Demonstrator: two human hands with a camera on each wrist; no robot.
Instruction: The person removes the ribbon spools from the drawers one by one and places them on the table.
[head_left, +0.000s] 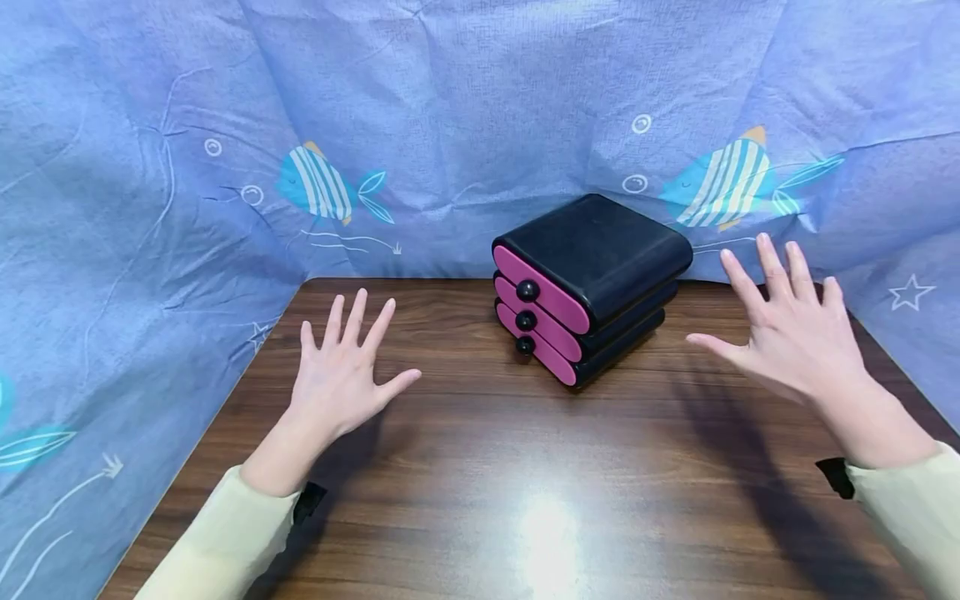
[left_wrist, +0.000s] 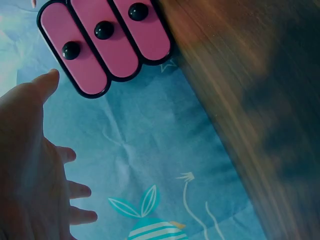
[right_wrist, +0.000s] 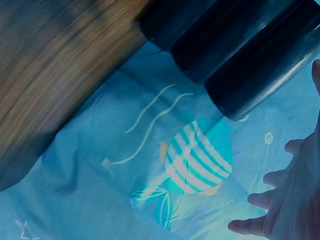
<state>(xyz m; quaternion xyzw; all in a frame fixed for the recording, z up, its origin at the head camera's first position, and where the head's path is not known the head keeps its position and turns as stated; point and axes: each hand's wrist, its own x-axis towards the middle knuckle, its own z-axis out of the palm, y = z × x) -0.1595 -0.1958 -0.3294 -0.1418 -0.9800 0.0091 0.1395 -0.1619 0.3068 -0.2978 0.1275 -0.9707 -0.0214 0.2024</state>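
Currently looking at a black drawer unit [head_left: 600, 250] on the far part of the bench [head_left: 450, 467], just in front of the fish-print cloth [head_left: 480, 100]. Standing angled, btwn the left hand [head_left: 337, 387] and right hand [head_left: 798, 342], touching neither. Note fingers on both hands: straight, spread wide, gripping nothing, held up over the bench.

Risk-wise, could skid or swivel if pulled by one knob [head_left: 527, 290] w/o a steadying hand, b/c of the smooth-looking bench top. Could also get shoved back into the cloth if pushed too hard from the front. Might tip fwd w/ several drawers drawn at once, esp. if lightweight. Watch for a slipping pinch on any knob, b/c round, small & glossy. Worth bracing at the side.

Re containers: count three drawers, stacked one atop another, each w/ a pink front [head_left: 558, 302], black surround & black knob. Judge all pushed in, per head & L wrist views. Can't see inside any, so no telling whether loaded or bare. In the dim R wrist view, make out only dark glossy tiers, prob. the unit's flank.
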